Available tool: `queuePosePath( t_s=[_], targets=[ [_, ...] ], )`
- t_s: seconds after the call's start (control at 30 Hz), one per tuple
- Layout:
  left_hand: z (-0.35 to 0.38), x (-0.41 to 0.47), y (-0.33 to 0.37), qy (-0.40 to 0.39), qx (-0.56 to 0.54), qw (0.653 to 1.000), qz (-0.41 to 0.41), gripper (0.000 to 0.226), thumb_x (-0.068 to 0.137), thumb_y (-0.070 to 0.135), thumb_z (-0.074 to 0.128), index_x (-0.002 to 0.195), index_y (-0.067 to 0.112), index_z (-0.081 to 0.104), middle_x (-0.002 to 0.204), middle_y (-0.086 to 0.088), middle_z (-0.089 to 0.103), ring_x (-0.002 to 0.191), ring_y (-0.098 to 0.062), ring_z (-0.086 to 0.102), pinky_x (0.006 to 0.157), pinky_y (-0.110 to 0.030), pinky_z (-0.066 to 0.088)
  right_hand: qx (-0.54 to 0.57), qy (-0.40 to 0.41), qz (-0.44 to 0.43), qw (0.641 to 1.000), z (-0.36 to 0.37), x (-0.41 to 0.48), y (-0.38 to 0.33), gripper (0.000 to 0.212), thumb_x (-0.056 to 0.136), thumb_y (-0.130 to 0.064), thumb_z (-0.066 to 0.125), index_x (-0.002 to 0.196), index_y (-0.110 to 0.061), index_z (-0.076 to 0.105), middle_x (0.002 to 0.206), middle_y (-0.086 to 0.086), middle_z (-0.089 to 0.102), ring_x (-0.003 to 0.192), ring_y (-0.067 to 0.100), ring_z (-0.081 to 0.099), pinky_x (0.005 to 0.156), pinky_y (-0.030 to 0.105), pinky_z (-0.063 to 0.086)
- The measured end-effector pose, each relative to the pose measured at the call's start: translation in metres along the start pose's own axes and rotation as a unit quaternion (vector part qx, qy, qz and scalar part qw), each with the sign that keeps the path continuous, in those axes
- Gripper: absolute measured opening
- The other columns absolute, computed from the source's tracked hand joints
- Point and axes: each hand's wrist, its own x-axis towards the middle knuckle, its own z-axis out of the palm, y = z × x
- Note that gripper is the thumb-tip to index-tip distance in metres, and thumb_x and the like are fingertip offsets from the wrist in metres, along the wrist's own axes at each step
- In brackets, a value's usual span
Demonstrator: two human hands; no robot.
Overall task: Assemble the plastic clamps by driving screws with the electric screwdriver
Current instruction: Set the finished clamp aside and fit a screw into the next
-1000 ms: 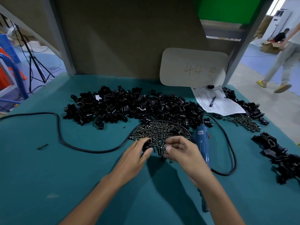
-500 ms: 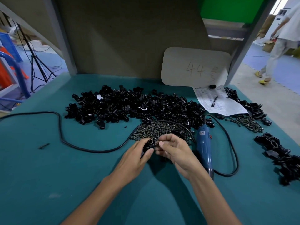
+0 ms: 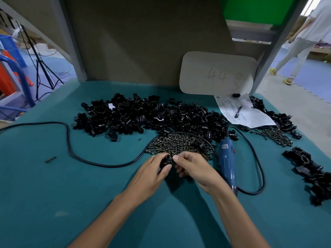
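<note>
left hand point(image 3: 152, 173) is gripping a black clamp point(image 3: 166, 159) by the screw pile point(image 3: 179, 144); right hand point(image 3: 193, 169) is pinching at it, likely seating one. next it's needing the blue electric screwdriver point(image 3: 226, 158) lying alongside.

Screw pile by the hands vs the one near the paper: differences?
The central screw pile is larger and denser; the right screw pile is smaller and thinly spread. The black cable arcs round the central pile's far side, not the right pile's. The left hand, gripping a clamp, and right hand sit at the central pile's near edge; the right pile lies apart. Both: loose dark screws on the teal table.
</note>
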Motion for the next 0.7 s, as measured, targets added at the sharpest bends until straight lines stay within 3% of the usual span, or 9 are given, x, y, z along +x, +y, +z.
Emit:
queuePosePath(
  t_s=[0.13, 0.33, 0.43, 0.5, 0.57, 0.63, 0.7],
  targets=[
    [0.0, -0.001, 0.002, -0.003, 0.005, 1.0, 0.007, 0.039, 0.101, 0.053, 0.039, 0.136, 0.037, 0.044, 0.122, 0.016, 0.055, 0.111, -0.002, 0.051, 0.092, -0.028, 0.045, -0.131, -0.018, -0.008, 0.991, 0.007, -0.001, -0.004, 0.038, 0.107, -0.04, 0.045, 0.077, -0.019, 0.056, 0.066, -0.009, 0.058, 0.058, 0.003, 0.052, 0.054, 0.02, 0.043],
    [-0.001, -0.001, 0.003, -0.003, 0.005, 1.0, 0.006, 0.04, 0.1, 0.053, 0.036, 0.135, 0.035, 0.044, 0.116, 0.012, 0.055, 0.102, -0.006, 0.052, 0.086, -0.032, 0.046, -0.177, -0.079, -0.017, 0.981, -0.001, -0.003, -0.011, 0.029, 0.108, -0.029, 0.043, 0.083, -0.018, 0.053, 0.067, -0.011, 0.058, 0.056, -0.001, 0.048, 0.051, 0.014, 0.038],
    [-0.001, -0.002, 0.003, -0.002, 0.0, 1.0, 0.004, 0.038, 0.101, 0.052, 0.037, 0.135, 0.037, 0.043, 0.12, 0.014, 0.054, 0.106, -0.005, 0.052, 0.089, -0.031, 0.046, -0.213, -0.068, -0.036, 0.974, -0.002, -0.005, -0.013, 0.046, 0.108, -0.044, 0.041, 0.072, -0.019, 0.054, 0.059, -0.01, 0.054, 0.055, 0.003, 0.046, 0.056, 0.019, 0.039],
    [-0.001, -0.002, 0.001, -0.006, 0.009, 1.0, 0.004, 0.037, 0.102, 0.055, 0.037, 0.135, 0.04, 0.041, 0.122, 0.014, 0.053, 0.108, -0.005, 0.052, 0.091, -0.03, 0.045, -0.266, -0.008, -0.034, 0.963, -0.012, -0.008, -0.014, 0.054, 0.102, -0.06, 0.038, 0.074, -0.021, 0.062, 0.062, -0.009, 0.06, 0.059, 0.004, 0.056, 0.062, 0.025, 0.046],
    [0.0, -0.003, 0.0, -0.007, 0.015, 1.0, -0.003, 0.043, 0.1, 0.061, 0.034, 0.138, 0.04, 0.039, 0.123, 0.016, 0.051, 0.107, -0.002, 0.05, 0.088, -0.027, 0.043, -0.362, 0.114, -0.045, 0.924, -0.035, -0.014, -0.012, 0.052, 0.097, -0.068, 0.037, 0.091, -0.024, 0.064, 0.079, -0.008, 0.067, 0.073, 0.009, 0.063, 0.071, 0.033, 0.055],
    [0.001, -0.003, 0.0, -0.01, 0.014, 1.0, -0.009, 0.047, 0.099, 0.066, 0.029, 0.138, 0.041, 0.038, 0.12, 0.017, 0.05, 0.104, 0.0, 0.049, 0.084, -0.026, 0.042, -0.449, 0.244, -0.036, 0.859, -0.065, -0.026, -0.007, 0.051, 0.094, -0.068, 0.044, 0.114, -0.022, 0.056, 0.11, 0.003, 0.063, 0.095, 0.022, 0.062, 0.08, 0.04, 0.054],
    [0.001, -0.002, 0.001, -0.013, 0.014, 1.0, -0.01, 0.048, 0.098, 0.067, 0.027, 0.137, 0.042, 0.037, 0.12, 0.017, 0.05, 0.104, 0.002, 0.049, 0.085, -0.026, 0.042, -0.487, 0.279, 0.03, 0.827, -0.088, -0.037, 0.002, 0.068, 0.091, -0.067, 0.055, 0.137, -0.02, 0.039, 0.13, 0.013, 0.053, 0.112, 0.036, 0.055, 0.082, 0.045, 0.047]
  ],
)
